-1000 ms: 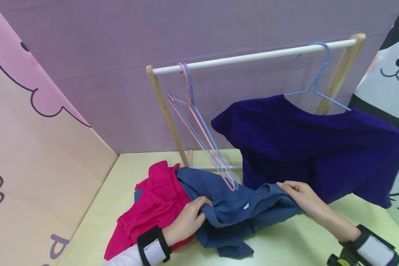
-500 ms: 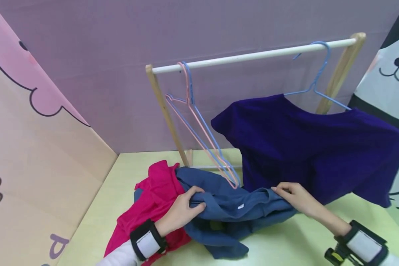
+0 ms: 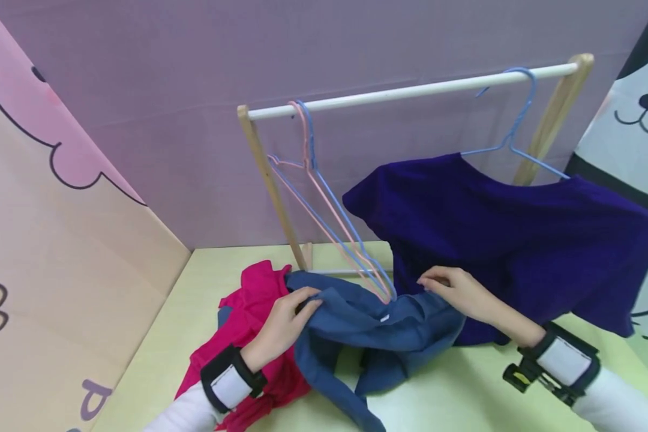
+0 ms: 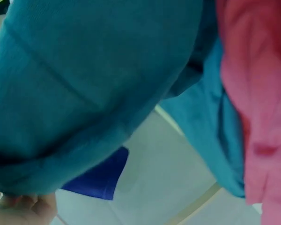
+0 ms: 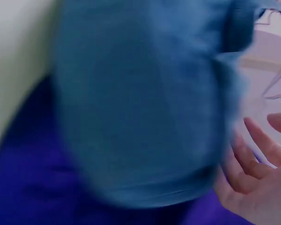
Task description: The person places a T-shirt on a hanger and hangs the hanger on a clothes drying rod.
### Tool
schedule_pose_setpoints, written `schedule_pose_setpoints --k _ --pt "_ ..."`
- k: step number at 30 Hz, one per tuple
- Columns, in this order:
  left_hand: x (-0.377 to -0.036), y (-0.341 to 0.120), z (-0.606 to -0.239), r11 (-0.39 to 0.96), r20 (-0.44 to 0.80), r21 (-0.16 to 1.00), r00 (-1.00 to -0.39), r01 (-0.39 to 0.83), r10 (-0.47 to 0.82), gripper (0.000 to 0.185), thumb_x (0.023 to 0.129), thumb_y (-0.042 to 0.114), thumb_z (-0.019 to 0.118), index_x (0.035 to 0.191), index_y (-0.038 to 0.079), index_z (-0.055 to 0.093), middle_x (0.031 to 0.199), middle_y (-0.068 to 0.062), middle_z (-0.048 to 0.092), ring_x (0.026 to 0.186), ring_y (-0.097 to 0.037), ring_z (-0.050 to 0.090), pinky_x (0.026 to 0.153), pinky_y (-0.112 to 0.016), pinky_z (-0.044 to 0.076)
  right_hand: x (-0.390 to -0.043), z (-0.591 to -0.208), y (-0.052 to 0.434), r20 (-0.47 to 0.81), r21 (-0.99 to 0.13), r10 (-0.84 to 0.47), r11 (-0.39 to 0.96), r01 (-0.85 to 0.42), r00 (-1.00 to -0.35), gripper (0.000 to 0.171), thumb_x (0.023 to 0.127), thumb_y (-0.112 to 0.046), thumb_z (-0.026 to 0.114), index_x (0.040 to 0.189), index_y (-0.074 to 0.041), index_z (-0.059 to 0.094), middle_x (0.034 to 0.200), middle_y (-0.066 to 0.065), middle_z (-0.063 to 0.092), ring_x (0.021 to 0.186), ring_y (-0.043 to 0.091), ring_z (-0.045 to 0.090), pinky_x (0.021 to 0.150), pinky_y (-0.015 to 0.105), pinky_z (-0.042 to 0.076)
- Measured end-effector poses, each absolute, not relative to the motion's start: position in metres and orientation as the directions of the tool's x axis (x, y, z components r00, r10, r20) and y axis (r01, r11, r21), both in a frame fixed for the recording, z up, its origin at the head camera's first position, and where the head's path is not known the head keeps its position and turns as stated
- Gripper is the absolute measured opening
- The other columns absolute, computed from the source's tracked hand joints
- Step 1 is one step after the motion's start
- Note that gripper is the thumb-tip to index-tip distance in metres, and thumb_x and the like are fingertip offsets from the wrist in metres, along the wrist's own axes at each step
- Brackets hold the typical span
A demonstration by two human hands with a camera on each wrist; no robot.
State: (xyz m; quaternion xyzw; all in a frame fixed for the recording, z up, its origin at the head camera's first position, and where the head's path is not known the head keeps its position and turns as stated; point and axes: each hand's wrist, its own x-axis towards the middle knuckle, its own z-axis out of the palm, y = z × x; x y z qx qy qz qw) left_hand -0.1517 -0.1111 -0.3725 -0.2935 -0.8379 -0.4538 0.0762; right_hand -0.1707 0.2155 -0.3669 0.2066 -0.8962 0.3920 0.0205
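1. Left hand (image 3: pixel 283 324) is gripping the left edge of the blue shirt (image 3: pixel 378 327), beside the red garment (image 3: pixel 248 336).
2. Shirt is stretching crosswise between both hands, sagging onto the bench (image 3: pixel 464 390).
3. Right hand (image 3: pixel 453 291) is pinching its right edge, under the empty hangers (image 3: pixel 335 228).

A purple shirt (image 3: pixel 518 240) is hung on a blue hanger (image 3: pixel 513 129) from the wooden rack (image 3: pixel 410 91), beside two bare hangers (image 3: pixel 324 210).
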Motion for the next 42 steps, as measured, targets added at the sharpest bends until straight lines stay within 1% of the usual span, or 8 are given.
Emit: schedule_pose_setpoints --k 5,9,12,16,24,31,36,42 --pt "-0.153 -0.110 -0.363 0.396 0.445 0.688 -0.784 0.608 0.432 0.016 0.086 0.007 0.055 0.101 0.008 0.062 0.093 0.000 0.063 0.082 -0.008 0.057 0.074 -0.025 0.047 -0.179 -0.333 0.187 0.126 -0.831 -0.439 0.444 -0.337 -0.890 0.027 0.094 -0.015 0.044 0.104 0.004 0.058 0.092 0.015 0.062 0.083 0.027 0.059 0.071 0.030 0.049" --pt "-0.152 -0.108 -0.359 0.376 0.452 0.692 -0.776 0.616 0.440 0.016 0.087 0.006 0.055 0.102 0.007 0.061 0.092 -0.001 0.063 0.078 -0.008 0.056 0.069 -0.023 0.047 -0.182 -0.312 0.162 0.104 -0.867 -0.470 0.390 -0.311 -0.876 0.032 0.094 -0.021 0.042 0.112 0.004 0.054 0.097 0.015 0.061 0.084 0.023 0.058 0.073 0.031 0.048" --pt "-0.150 -0.106 -0.358 0.369 0.445 0.701 -0.779 0.610 0.442 0.017 0.087 0.007 0.054 0.102 0.007 0.061 0.092 -0.002 0.063 0.074 -0.007 0.055 0.063 -0.022 0.045 -0.182 -0.301 0.147 0.137 -0.864 -0.475 0.372 -0.339 -0.869 0.035 0.094 -0.023 0.043 0.116 0.002 0.052 0.102 0.014 0.060 0.086 0.020 0.057 0.073 0.031 0.047" --pt "-0.147 -0.106 -0.358 0.370 0.434 0.707 -0.783 0.603 0.445 0.017 0.087 0.007 0.055 0.102 0.007 0.061 0.090 -0.001 0.062 0.070 -0.007 0.054 0.060 -0.021 0.044 -0.184 -0.293 0.132 0.183 -0.858 -0.461 0.356 -0.370 -0.868 0.031 0.093 -0.021 0.046 0.114 0.000 0.053 0.095 0.012 0.059 0.082 0.022 0.055 0.069 0.029 0.047" --pt "-0.145 -0.108 -0.358 0.382 0.406 0.708 -0.786 0.593 0.467 0.019 0.086 0.006 0.057 0.104 0.007 0.061 0.087 -0.001 0.063 0.068 -0.007 0.053 0.061 -0.021 0.044 -0.190 -0.288 0.123 0.253 -0.852 -0.291 0.386 -0.355 -0.923 0.023 0.089 -0.009 0.051 0.109 0.004 0.055 0.089 0.015 0.060 0.070 0.021 0.055 0.060 0.027 0.048" --pt "-0.143 -0.103 -0.360 0.349 0.378 0.734 -0.777 0.582 0.503 0.020 0.085 0.011 0.059 0.104 0.007 0.061 0.098 -0.003 0.062 0.087 -0.011 0.058 0.078 -0.025 0.047 -0.199 -0.280 0.119 0.216 -0.894 -0.147 0.369 -0.256 -0.965 0.024 0.090 -0.006 0.048 0.110 0.003 0.056 0.073 0.006 0.052 0.057 0.012 0.046 0.047 0.020 0.039" --pt "-0.129 -0.097 -0.339 0.357 0.366 0.737 -0.782 0.574 0.504 0.015 0.081 0.005 0.062 0.096 0.002 0.063 0.092 -0.007 0.063 0.085 -0.017 0.059 0.078 -0.026 0.047 -0.201 -0.279 0.120 0.252 -0.888 -0.066 0.382 -0.258 -0.965 0.021 0.087 -0.005 0.051 0.104 0.003 0.060 0.072 0.005 0.055 0.057 0.013 0.048 0.047 0.018 0.038" --pt "-0.127 -0.098 -0.335 0.349 0.380 0.716 -0.757 0.604 0.531 0.016 0.077 0.003 0.066 0.093 -0.001 0.064 0.084 -0.008 0.062 0.078 -0.016 0.059 0.072 -0.024 0.048 -0.200 -0.279 0.139 0.282 -0.937 -0.029 0.208 -0.281 -0.959 0.016 0.083 0.000 0.049 0.093 0.011 0.054 0.061 -0.002 0.048 0.046 0.002 0.040 0.040 0.015 0.035"
